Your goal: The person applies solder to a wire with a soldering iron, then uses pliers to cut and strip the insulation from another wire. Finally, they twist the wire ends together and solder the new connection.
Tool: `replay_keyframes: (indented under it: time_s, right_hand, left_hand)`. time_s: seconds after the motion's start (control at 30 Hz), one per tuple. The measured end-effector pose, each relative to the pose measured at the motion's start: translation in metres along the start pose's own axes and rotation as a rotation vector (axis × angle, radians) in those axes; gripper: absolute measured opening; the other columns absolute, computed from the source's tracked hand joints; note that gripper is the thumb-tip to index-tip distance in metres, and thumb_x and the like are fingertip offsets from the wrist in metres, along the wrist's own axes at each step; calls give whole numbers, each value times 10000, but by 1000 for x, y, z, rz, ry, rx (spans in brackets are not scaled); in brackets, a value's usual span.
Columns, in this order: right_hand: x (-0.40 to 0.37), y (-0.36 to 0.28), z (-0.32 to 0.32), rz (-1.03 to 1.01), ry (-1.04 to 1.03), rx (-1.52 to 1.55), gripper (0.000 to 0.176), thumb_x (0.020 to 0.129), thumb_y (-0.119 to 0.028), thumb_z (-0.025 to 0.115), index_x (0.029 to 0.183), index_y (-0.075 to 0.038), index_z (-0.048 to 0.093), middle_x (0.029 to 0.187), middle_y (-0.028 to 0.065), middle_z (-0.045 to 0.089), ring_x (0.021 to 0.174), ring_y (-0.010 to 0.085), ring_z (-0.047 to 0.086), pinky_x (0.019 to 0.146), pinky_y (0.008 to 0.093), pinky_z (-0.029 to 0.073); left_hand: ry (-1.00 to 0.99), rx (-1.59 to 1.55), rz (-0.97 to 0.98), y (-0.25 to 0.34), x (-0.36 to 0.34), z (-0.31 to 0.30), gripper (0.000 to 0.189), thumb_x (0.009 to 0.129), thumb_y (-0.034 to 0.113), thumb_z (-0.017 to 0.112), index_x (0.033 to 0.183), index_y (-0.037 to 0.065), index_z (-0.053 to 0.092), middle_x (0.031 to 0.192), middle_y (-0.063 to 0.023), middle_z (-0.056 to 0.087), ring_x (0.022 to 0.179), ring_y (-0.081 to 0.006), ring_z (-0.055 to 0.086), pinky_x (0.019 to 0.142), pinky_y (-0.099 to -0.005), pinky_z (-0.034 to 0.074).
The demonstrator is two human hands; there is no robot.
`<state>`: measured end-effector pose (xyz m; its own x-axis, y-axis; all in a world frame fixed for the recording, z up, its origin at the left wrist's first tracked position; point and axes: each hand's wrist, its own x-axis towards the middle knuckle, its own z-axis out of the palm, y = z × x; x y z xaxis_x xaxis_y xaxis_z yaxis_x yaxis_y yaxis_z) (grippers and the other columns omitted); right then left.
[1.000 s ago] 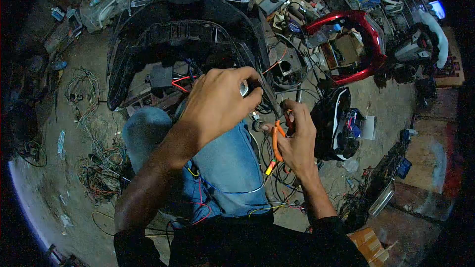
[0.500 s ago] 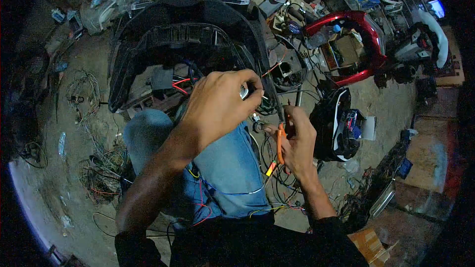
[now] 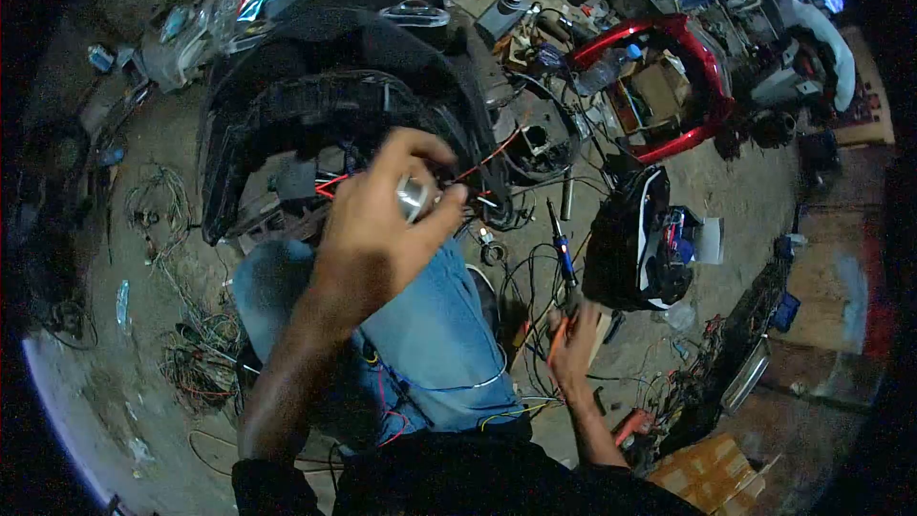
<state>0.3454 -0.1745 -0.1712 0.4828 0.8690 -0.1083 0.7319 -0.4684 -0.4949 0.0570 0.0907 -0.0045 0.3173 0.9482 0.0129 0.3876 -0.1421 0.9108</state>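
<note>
My left hand (image 3: 373, 220) is raised over my jeans-covered knees (image 3: 420, 311), fingers curled round a shiny silver round part (image 3: 413, 196). The hand is a little blurred, and the part's exact kind does not show. Low on the right, my right hand (image 3: 576, 349) is closed on orange-handled pliers (image 3: 557, 339), close to the floor. Just beyond it lies a soldering iron (image 3: 565, 263) with a blue and black handle. A black plastic vehicle fairing (image 3: 349, 33) stands in front of my knees, with red wires (image 3: 331, 183) inside it.
Tangled wires (image 3: 201, 358) lie on the floor at left. On the right are a black bag-like item (image 3: 621, 248) with white edging, a red curved fairing (image 3: 712, 67) and a cardboard box (image 3: 707, 478). Clutter and plastic bags fill the back.
My right hand, with the pliers, has dropped down and toward me, away from my left hand. My left hand has shifted left with the silver part. The soldering iron has come into sight.
</note>
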Motion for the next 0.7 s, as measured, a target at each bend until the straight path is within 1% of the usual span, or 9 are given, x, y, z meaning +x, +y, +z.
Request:
replay_keyframes:
  time_s: [0.07, 0.13, 0.27, 0.37, 0.4, 0.5, 0.57, 0.63, 0.7]
  right_hand:
    - [-38, 30, 24, -246, 125, -262, 647, 889, -99, 702, 1474, -20, 434, 1284, 282, 523, 1145, 440, 575, 908, 526, 490]
    - [-87, 72, 53, -75, -33, -272, 657, 862, -127, 730, 1448, -24, 451, 1288, 281, 532, 1122, 459, 578, 879, 541, 491]
    - [-133, 119, 95, 270, -300, -237, 665, 827, -208, 769, 1410, -58, 486, 1239, 288, 583, 1073, 503, 598, 842, 560, 501]
    - [-134, 143, 109, 132, -349, -187, 629, 828, -234, 769, 1382, -89, 509, 1091, 273, 644, 1005, 502, 626, 801, 557, 508]
    - [-125, 134, 101, 157, -383, -178, 579, 838, -256, 763, 1358, -103, 560, 1011, 259, 675, 936, 480, 655, 761, 544, 517]
    - [-68, 101, 71, 255, -572, -244, 483, 877, -108, 655, 1351, -55, 579, 1029, 250, 705, 969, 459, 681, 780, 510, 546]
    - [-26, 33, 23, 85, -373, -90, 388, 884, -122, 682, 1258, -30, 643, 1065, 238, 724, 972, 418, 702, 786, 494, 548]
    - [12, 7, 8, 105, -255, -7, 352, 900, -155, 715, 1219, -18, 658, 1055, 239, 725, 939, 391, 718, 772, 455, 549]
    - [43, -31, -11, 113, -82, 283, 329, 939, -143, 714, 1236, -12, 657, 1017, 140, 734, 875, 267, 694, 773, 387, 528]
  left_hand:
    - [63, -139, -45, 0, -1, -6, 314, 887, 89, 703, 1162, 68, 553, 755, -42, 599, 690, -129, 593, 674, -317, 488]
    - [82, -364, -113, 5, -3, -9, 283, 921, 87, 605, 1178, 46, 491, 845, -20, 588, 773, -87, 549, 700, -285, 461]
    - [-69, -533, -241, 0, -3, -19, 230, 981, 191, 493, 1172, 64, 495, 966, -35, 602, 802, -92, 486, 713, -249, 418]
    - [-22, -453, -314, 2, -2, -12, 212, 995, 190, 501, 1167, 68, 510, 960, -37, 601, 766, -84, 451, 687, -259, 407]
    - [-16, -454, -297, 4, -2, -9, 191, 1034, 213, 502, 1157, 68, 528, 916, -16, 563, 761, -65, 437, 664, -251, 382]
    - [-62, -386, -213, 3, -2, -15, 182, 1064, 221, 525, 1146, 59, 540, 874, 12, 517, 755, -51, 421, 646, -246, 361]
    - [-57, -427, -191, 14, -2, -16, 183, 1061, 206, 554, 1142, 42, 554, 850, 27, 479, 749, -42, 401, 643, -239, 342]
    - [-60, -449, -196, 20, -2, -19, 182, 1058, 185, 573, 1143, 24, 576, 856, 29, 486, 766, -39, 415, 668, -233, 353]
    - [-72, -453, -234, 21, -2, -22, 180, 1052, 156, 584, 1147, 4, 607, 892, 20, 536, 806, -43, 462, 721, -227, 394]
